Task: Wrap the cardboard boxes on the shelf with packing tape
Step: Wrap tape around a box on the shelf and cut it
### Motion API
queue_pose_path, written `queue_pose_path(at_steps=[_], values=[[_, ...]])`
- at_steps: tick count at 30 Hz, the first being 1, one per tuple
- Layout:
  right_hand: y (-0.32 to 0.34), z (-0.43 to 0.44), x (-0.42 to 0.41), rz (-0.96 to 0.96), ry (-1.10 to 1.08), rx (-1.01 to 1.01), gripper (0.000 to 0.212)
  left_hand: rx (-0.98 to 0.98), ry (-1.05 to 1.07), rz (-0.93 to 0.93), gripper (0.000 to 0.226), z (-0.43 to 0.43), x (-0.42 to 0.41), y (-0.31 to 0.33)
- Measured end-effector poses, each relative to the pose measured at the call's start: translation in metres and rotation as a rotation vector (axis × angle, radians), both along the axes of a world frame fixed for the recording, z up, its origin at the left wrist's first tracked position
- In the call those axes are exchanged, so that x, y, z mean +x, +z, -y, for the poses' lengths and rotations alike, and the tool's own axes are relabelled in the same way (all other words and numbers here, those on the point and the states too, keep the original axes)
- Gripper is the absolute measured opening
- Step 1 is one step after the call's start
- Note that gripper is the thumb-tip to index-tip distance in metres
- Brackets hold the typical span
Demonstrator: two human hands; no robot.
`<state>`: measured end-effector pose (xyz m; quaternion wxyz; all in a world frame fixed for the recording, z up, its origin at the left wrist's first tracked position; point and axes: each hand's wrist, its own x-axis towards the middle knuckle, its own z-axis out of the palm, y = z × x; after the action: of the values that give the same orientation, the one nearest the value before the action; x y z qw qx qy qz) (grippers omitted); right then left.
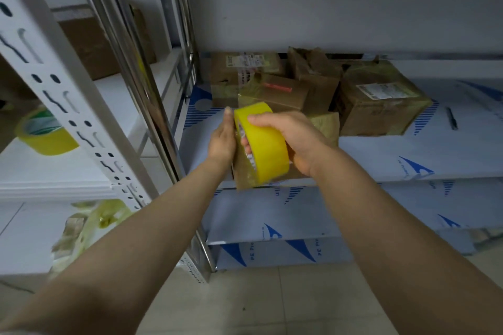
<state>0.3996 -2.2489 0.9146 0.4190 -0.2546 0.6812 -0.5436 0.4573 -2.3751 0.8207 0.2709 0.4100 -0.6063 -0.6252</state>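
- Head view: the right hand [295, 134] grips the yellow tape roll [265, 144] — thumb curled over the outer band, fingers hooked through the core, clamped on it
- The left hand [221, 141] has its fingers straight and together, pointing toward the back of the shelf [408, 155]; its palm faces the roll's open side and, as far as I can tell, lies flat against the left side of the small cardboard box [243, 179]
- That box sits at the front edge of the shelf, near its left corner, directly under the roll; both hands hide most of it, and only a glossy lower-left part shows
- What the next move turns on: the roll's core points left, toward the left palm, so its band should run front to back over the top of the box — away from the front edge or toward it
- The right hand holds the roll and is the one placed to draw tape; the left looks placed to steady the box and press the strip down
- I cannot tell the box's long axis, or whether a free tape end is already stuck to it
- The other cardboard boxes [378, 100] are piled at the back of the shelf, well apart from the hands
- A pen [451, 118] lies toward the right end of the shelf, and a second yellow roll [45, 134] rests on the neighbouring rack at the left
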Motion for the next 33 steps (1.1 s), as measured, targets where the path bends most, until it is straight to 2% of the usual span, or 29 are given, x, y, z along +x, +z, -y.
queue_pose_path(at_steps=[1,3,5,6,7,8,10,11,13,16,20,22,25,28,33], values=[[0.003,0.008,-0.001,-0.062,-0.049,0.012,0.039,0.081,-0.033,-0.059,0.056,0.002,-0.001,0.001],[0.007,0.025,-0.004,-0.098,-0.136,0.008,0.074,0.186,-0.083,-0.117,0.06,0.008,-0.003,-0.012],[0.003,0.041,-0.01,-0.018,-0.198,-0.002,0.108,0.141,-0.061,-0.053,0.07,0.014,-0.006,-0.044],[-0.003,0.046,-0.015,0.019,-0.21,0.004,0.118,0.123,-0.022,-0.031,0.073,0.009,-0.005,-0.049],[-0.004,0.049,-0.015,0.053,-0.201,0.008,0.118,0.104,0.028,-0.02,0.072,0.005,-0.006,-0.053],[-0.005,0.049,-0.013,0.06,-0.176,0.007,0.104,0.084,0.077,-0.009,0.067,0.002,-0.007,-0.054],[-0.01,0.05,-0.009,0.002,-0.12,0.018,0.057,0.077,0.135,-0.005,0.059,0.002,-0.011,-0.057],[-0.015,0.051,-0.011,-0.03,-0.115,0.028,0.039,0.081,0.136,0.002,0.059,0.002,-0.012,-0.055],[-0.021,0.049,-0.01,-0.01,-0.13,0.006,0.027,0.058,0.117,0.071,0.063,0.008,-0.019,-0.053],[-0.017,0.048,-0.003,0.005,-0.218,-0.015,0.029,0.04,0.093,0.142,0.065,0.014,-0.027,-0.05],[-0.012,0.04,0.016,-0.006,-0.271,-0.009,0.04,0.144,0.081,0.059,0.049,0.022,-0.034,-0.05],[-0.01,0.02,0.026,0.01,-0.255,0.032,0.04,0.191,0.056,0.052,0.05,0.024,-0.035,-0.049],[-0.019,-0.022,0.041,-0.005,-0.203,0.051,0.034,0.123,0.052,0.128,0.065,0.023,-0.037,-0.046],[-0.036,-0.052,0.054,0.033,-0.201,0.071,0.029,0.033,0.049,0.192,0.061,0.02,-0.035,-0.04],[-0.082,-0.064,0.054,0.063,-0.28,0.143,0.053,0.061,0.048,0.204,0.061,0.024,-0.037,-0.045]])
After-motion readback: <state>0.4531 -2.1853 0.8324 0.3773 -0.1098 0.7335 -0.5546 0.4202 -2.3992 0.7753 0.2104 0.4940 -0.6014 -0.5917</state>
